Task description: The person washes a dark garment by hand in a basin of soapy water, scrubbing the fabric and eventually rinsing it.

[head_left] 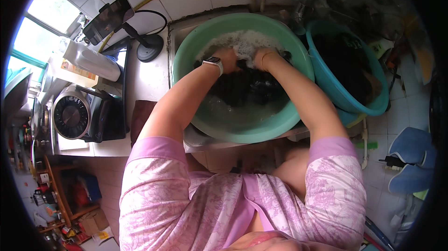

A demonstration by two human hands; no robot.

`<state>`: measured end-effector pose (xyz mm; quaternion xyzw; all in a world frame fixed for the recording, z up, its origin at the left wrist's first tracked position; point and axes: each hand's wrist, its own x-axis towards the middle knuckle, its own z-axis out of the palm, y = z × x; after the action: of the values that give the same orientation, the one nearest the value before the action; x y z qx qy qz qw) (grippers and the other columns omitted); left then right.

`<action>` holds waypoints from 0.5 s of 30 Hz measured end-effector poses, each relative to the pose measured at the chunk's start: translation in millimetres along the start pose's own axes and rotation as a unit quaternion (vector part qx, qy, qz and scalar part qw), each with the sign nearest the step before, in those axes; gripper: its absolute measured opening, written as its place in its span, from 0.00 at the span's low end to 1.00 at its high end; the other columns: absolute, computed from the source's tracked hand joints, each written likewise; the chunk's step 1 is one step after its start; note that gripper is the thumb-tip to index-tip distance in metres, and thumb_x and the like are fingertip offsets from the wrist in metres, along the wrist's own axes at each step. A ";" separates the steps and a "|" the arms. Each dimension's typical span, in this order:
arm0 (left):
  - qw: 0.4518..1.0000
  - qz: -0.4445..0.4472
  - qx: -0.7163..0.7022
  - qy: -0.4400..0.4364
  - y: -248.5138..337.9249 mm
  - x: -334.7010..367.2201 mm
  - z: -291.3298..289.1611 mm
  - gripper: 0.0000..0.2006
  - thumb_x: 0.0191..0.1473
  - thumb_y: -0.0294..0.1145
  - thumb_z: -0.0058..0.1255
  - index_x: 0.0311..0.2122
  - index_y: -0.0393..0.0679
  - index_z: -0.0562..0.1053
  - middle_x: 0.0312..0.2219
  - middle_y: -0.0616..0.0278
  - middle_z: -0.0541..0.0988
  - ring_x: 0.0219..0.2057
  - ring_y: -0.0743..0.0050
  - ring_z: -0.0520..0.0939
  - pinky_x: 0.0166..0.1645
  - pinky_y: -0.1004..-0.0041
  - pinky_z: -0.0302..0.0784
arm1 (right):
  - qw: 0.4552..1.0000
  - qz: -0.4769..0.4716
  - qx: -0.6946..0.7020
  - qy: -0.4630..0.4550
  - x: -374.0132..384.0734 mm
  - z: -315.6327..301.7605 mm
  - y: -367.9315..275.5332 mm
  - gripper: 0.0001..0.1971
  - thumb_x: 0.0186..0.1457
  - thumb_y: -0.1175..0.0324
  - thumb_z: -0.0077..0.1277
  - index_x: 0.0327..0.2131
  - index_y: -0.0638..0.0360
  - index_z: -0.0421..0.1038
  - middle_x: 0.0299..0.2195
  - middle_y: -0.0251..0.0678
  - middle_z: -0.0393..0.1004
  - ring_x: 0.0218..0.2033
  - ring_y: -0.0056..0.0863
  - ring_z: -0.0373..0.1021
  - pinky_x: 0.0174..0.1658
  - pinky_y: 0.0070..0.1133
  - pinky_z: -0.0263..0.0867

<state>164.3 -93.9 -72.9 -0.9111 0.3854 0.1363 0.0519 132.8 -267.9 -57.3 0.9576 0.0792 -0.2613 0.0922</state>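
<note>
A large green basin (196, 119) of cloudy water holds a soaked black cloth (240, 85), partly under the surface. White suds (245, 41) gather at the basin's far side. My left hand (227, 60), with a watch on its wrist, is closed on the cloth. Close beside it on the right, my right hand (266, 59), with a thin bracelet at the wrist, also grips the cloth. Foam and wet fabric hide most of the fingertips of both hands.
At the right stands a blue tub (380, 104) with dark cloth in it. A phone (108, 19) on a stand, a white jug (95, 59) and a black appliance with a round silver front (71, 112) are on the left counter. Blue slippers (410, 150) hang at the far right.
</note>
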 end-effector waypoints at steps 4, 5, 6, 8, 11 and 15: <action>0.999 0.048 -0.023 -0.011 -13.2 8.4 -5.5 0.21 0.48 0.48 0.57 0.42 0.44 0.78 0.41 0.49 0.80 0.41 0.50 0.81 0.45 0.57 0.76 | 1.000 -0.001 0.003 -0.011 8.7 -12.9 -0.7 0.18 0.53 0.70 0.47 0.47 0.58 0.75 0.50 0.42 0.75 0.51 0.40 0.71 0.51 0.31 0.68; 0.999 0.029 -0.033 0.006 -0.3 8.0 -13.8 0.22 0.47 0.47 0.58 0.43 0.44 0.77 0.40 0.49 0.80 0.41 0.49 0.81 0.45 0.57 0.76 | 0.998 0.026 0.063 0.017 11.6 0.4 12.9 0.18 0.52 0.67 0.49 0.47 0.59 0.74 0.49 0.44 0.74 0.51 0.42 0.71 0.51 0.32 0.68; 0.999 0.000 -0.042 0.024 5.9 -1.0 -19.3 0.23 0.46 0.46 0.59 0.44 0.43 0.76 0.40 0.48 0.80 0.41 0.48 0.81 0.45 0.57 0.76 | 0.991 0.043 0.120 0.049 3.9 -2.2 12.0 0.19 0.51 0.65 0.52 0.47 0.59 0.74 0.49 0.46 0.74 0.50 0.43 0.71 0.51 0.33 0.68; 0.994 -0.029 -0.072 0.077 7.1 -13.4 -30.0 0.26 0.43 0.45 0.61 0.45 0.40 0.74 0.38 0.47 0.80 0.41 0.47 0.81 0.44 0.56 0.76 | 0.973 0.041 0.177 0.139 -12.1 -8.6 11.6 0.24 0.48 0.61 0.57 0.49 0.60 0.70 0.48 0.48 0.73 0.50 0.46 0.70 0.51 0.35 0.67; 0.983 -0.024 -0.110 0.147 8.5 -43.5 -38.9 0.30 0.38 0.44 0.66 0.44 0.37 0.69 0.36 0.44 0.80 0.40 0.44 0.81 0.45 0.55 0.76 | 0.946 -0.009 0.208 0.247 -45.7 -14.9 6.1 0.33 0.41 0.60 0.64 0.51 0.60 0.63 0.47 0.50 0.73 0.49 0.48 0.69 0.51 0.35 0.67; 0.975 0.009 -0.072 0.209 27.4 -87.3 -73.6 0.27 0.36 0.39 0.68 0.39 0.38 0.66 0.32 0.47 0.79 0.38 0.45 0.80 0.46 0.57 0.72 | 0.910 -0.028 0.251 0.329 -103.6 -31.2 -5.0 0.30 0.39 0.65 0.68 0.46 0.57 0.62 0.43 0.44 0.74 0.48 0.46 0.69 0.49 0.36 0.65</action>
<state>101.9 -67.7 23.0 -0.9174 0.3851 -0.0292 -0.0963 58.7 -267.0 21.8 0.9782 0.0633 0.0544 -0.1901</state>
